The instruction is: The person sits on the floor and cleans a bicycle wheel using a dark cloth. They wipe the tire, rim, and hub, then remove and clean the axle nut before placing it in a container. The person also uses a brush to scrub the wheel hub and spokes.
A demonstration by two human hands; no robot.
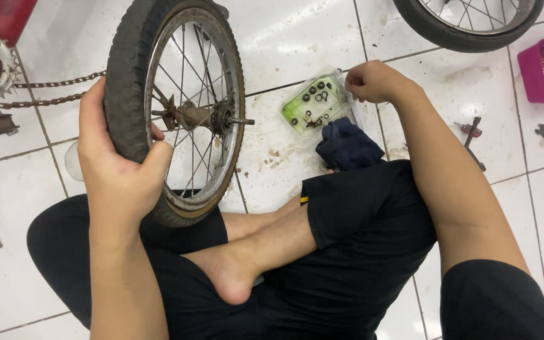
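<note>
Rubber-tyred wheel (177,107) in left hand (118,160) — right hand (376,80) at parts tray (316,104).

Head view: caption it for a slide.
Left hand grips a small bicycle wheel; right hand reaches a green parts tray.

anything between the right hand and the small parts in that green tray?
Nothing visible. The right hand is at the far right corner of the green tray, the parts lie open in it. The dark cloth sits on the near side, out of the way.
</note>
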